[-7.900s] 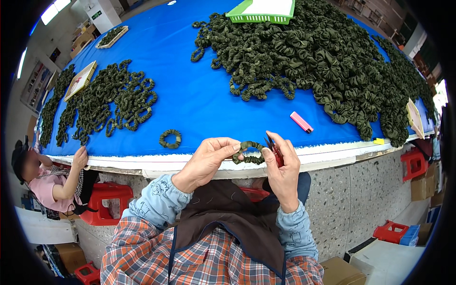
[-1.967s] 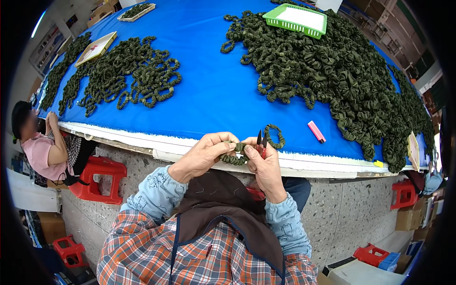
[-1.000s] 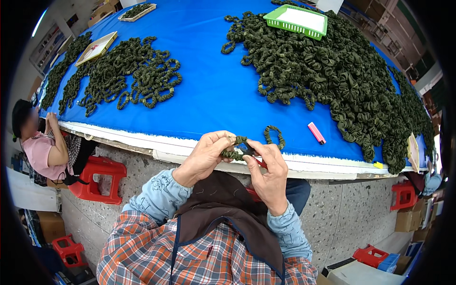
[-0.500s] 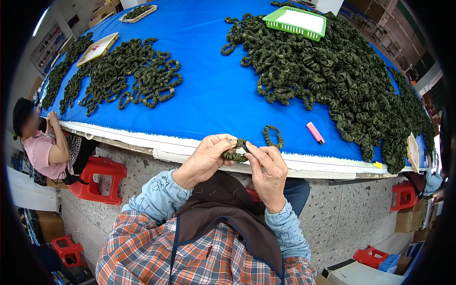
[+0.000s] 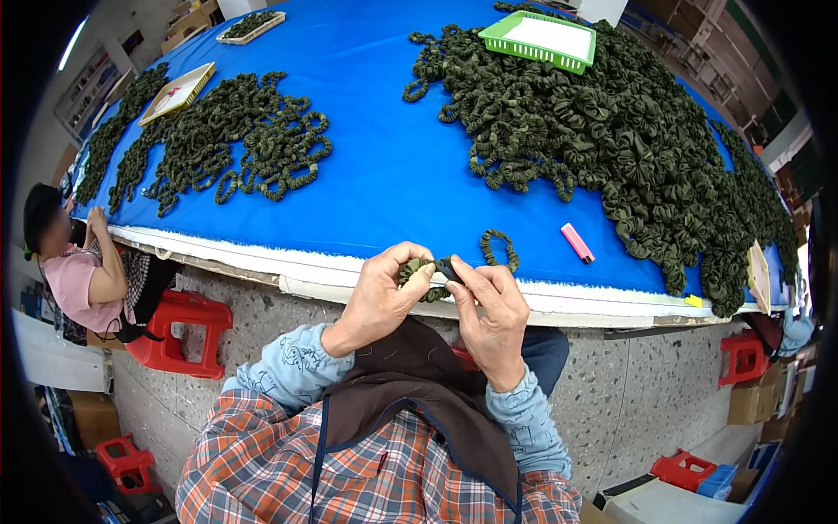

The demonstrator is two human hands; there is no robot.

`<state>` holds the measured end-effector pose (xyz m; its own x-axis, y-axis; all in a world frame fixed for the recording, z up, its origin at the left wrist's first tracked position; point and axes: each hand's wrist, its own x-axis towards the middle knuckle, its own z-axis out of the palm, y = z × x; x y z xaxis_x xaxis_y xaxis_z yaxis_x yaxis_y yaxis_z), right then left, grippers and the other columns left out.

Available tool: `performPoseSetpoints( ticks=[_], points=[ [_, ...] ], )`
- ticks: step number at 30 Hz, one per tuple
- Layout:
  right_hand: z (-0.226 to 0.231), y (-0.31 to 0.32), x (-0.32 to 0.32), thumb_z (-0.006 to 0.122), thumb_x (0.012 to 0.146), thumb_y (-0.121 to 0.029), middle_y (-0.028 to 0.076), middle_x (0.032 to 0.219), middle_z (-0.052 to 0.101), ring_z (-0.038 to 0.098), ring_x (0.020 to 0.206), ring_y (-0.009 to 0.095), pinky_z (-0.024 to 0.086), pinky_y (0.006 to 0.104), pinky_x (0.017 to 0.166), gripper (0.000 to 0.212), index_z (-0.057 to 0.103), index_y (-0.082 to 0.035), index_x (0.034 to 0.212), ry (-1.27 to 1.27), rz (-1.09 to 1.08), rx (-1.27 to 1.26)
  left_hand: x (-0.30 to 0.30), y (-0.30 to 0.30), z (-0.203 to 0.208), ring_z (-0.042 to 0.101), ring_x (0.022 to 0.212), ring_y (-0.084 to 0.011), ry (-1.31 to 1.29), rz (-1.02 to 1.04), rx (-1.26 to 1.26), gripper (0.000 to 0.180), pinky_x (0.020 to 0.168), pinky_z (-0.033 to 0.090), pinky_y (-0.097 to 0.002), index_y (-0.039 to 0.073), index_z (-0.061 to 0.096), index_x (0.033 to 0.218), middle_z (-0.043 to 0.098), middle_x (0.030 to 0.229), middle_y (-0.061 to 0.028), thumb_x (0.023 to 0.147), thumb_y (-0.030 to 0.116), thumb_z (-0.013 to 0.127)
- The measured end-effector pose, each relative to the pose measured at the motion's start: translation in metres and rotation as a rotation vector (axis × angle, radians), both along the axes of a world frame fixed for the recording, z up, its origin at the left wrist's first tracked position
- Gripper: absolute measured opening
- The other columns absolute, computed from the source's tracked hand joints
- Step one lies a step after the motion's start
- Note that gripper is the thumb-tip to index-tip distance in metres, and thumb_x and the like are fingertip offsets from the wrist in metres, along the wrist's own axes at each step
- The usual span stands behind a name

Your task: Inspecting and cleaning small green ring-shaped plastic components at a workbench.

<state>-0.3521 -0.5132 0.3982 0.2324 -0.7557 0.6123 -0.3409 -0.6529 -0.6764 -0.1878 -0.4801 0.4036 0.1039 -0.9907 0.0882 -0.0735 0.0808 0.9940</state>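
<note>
Over the table's near edge, a dark green scrunchie is pinched between my two hands. My left hand is closed on its left side, thumb and fingers pressed together. My right hand pinches the other side, where a small pale bit shows between the fingertips. My fingers hide much of the band. Just beyond my right hand, another green scrunchie lies alone on the blue cloth. To the right of it is a pink lighter.
A large heap of scrunchies covers the table's right side, with a green basket on it. A smaller heap lies left, beside a cream tray. A person works at the left edge, by a red stool.
My left thumb has shifted up onto the scrunchie, and the band's open loop is now bunched between my fingers. My right hand has barely moved.
</note>
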Motion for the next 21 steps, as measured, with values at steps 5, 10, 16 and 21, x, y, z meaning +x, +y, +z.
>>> performPoseSetpoints(
  ticks=[5, 10, 16, 21],
  points=[
    [-0.005, -0.002, 0.001, 0.074, 0.076, -0.001, 0.003, 0.081, 0.058, 0.048, 0.063, 0.013, 0.041, 0.0262, 0.055, 0.032, 0.074, -0.010, 0.108, 0.038, -0.015, -0.083, -0.002, 0.001, 0.005, 0.047, 0.066, -0.0051, -0.041, 0.015, 0.009, 0.010, 0.059, 0.039, -0.0191, 0.003, 0.061, 0.100, 0.057, 0.079, 0.0007, 0.091, 0.002, 0.058],
    [-0.007, -0.003, -0.003, 0.074, 0.078, -0.002, 0.003, 0.081, 0.058, 0.047, 0.061, 0.012, 0.039, 0.0254, 0.053, 0.031, 0.073, -0.009, 0.108, -0.012, -0.001, -0.028, -0.004, 0.001, 0.006, 0.046, 0.064, -0.0082, -0.262, 0.077, -0.094, 0.011, 0.057, 0.038, -0.0214, 0.002, 0.061, 0.097, 0.057, 0.079, -0.0012, 0.086, 0.000, 0.060],
    [0.005, -0.001, -0.006, 0.073, 0.081, -0.002, 0.003, 0.082, 0.059, 0.044, 0.058, 0.010, 0.036, 0.0243, 0.050, 0.028, 0.073, -0.008, 0.108, -0.105, 0.045, 0.152, -0.007, -0.001, -0.002, 0.047, 0.063, -0.0142, -0.536, 0.168, -0.385, 0.018, 0.055, 0.038, -0.0252, 0.002, 0.061, 0.096, 0.057, 0.080, -0.0054, 0.079, -0.002, 0.063],
    [0.006, 0.000, -0.007, 0.073, 0.081, -0.002, 0.003, 0.081, 0.059, 0.043, 0.057, 0.010, 0.035, 0.0238, 0.049, 0.027, 0.073, -0.006, 0.108, -0.070, 0.084, 0.179, -0.008, -0.002, -0.008, 0.048, 0.063, -0.0173, -0.641, 0.223, -0.517, 0.024, 0.055, 0.040, -0.0281, 0.002, 0.061, 0.098, 0.057, 0.082, -0.0072, 0.075, -0.004, 0.065]
  ],
)
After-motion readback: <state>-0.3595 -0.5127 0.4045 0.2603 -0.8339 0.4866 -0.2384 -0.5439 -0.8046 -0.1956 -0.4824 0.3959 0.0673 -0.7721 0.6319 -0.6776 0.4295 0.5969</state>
